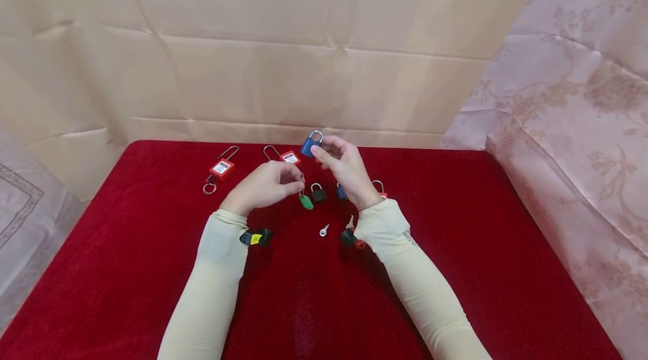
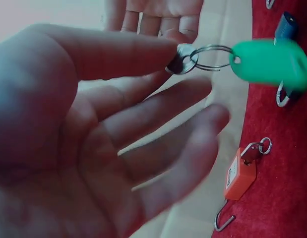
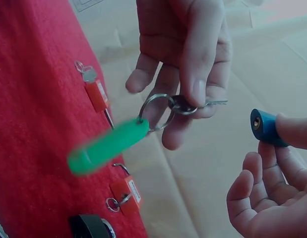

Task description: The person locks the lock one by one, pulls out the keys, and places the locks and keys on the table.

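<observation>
My left hand [image 1: 268,183] pinches a metal key [image 3: 215,102] by its head between thumb and forefinger. The key's split ring [image 3: 157,96] carries a green plastic tag [image 1: 306,201], which hangs below the fingers. In my right hand [image 1: 349,171] a blue padlock [image 1: 310,147] is held up between thumb and fingers, above the far edge of the table. The right wrist view shows the padlock's keyhole [image 3: 257,123] turned toward the left hand, with the key blade pointing at it across a gap.
On the red cloth [image 1: 283,304] lie orange-red padlocks [image 1: 221,167] with shackles swung out, a black padlock [image 1: 318,194] and a second blue padlock [image 1: 341,192]. A loose key [image 1: 324,230] lies nearer, with another key [image 1: 350,221] beside the right wrist. A beige curtain [image 1: 304,84] hangs behind the table.
</observation>
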The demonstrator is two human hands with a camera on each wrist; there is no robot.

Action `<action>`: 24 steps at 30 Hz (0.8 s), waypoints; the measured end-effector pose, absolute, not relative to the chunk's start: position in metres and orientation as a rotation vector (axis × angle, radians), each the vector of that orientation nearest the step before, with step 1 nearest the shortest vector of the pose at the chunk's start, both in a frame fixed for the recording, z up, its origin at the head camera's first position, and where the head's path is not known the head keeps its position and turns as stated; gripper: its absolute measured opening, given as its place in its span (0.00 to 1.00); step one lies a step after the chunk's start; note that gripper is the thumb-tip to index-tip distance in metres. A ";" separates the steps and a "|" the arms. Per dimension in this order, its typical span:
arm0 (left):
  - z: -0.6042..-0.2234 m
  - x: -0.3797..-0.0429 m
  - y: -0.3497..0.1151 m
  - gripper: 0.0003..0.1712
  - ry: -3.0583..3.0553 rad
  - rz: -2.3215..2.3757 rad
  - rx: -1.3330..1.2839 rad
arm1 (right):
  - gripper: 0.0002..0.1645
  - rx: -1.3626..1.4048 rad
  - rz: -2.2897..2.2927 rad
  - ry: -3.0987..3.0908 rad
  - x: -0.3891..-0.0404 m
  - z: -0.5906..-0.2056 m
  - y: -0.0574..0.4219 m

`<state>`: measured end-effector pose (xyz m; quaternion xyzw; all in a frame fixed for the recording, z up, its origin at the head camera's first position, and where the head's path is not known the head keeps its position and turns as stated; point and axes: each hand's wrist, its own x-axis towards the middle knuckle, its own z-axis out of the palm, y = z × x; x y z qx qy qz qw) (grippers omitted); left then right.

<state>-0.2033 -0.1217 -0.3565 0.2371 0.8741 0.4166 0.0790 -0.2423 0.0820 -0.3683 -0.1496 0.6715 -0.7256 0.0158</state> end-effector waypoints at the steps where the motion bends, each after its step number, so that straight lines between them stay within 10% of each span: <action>1: -0.357 -0.204 -0.122 0.05 2.552 1.277 0.710 | 0.16 -0.465 -2.258 2.088 -0.243 -0.369 0.082; 24: -0.371 -0.205 -0.122 0.09 2.094 1.222 0.527 | 0.17 -0.461 -2.195 2.110 -0.241 -0.368 0.081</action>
